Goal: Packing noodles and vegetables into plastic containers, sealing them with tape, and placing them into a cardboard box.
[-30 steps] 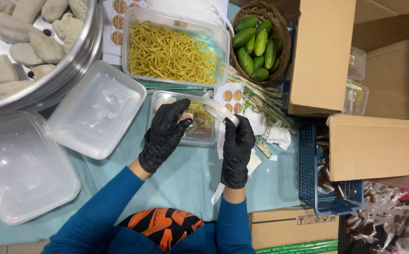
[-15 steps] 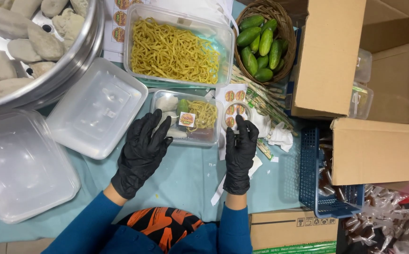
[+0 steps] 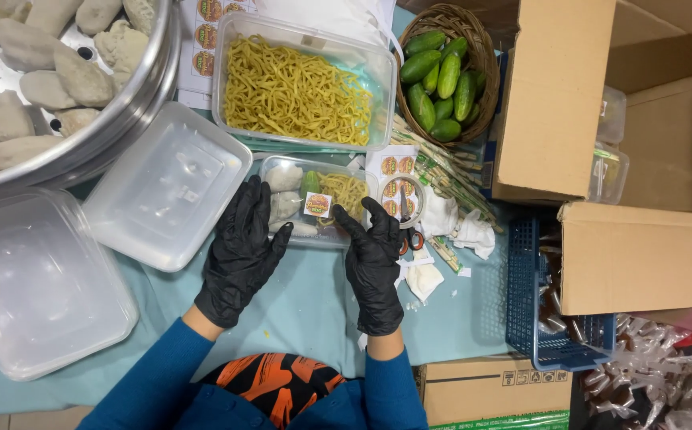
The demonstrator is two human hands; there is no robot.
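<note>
Here both gloved hands lie open on the teal desk [image 3: 306, 302] — left hand [image 3: 241, 253] and right hand [image 3: 372, 267] flank the near edge of the small lidded meal box [image 3: 314, 201], its long axis running left-right just beyond the fingertips, about equally near each.

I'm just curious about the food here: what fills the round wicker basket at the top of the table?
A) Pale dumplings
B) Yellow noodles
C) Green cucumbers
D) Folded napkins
C: the wicker basket holds a pile of green cucumbers, while the yellow noodles sit in a clear rectangular tub to its left.
</note>
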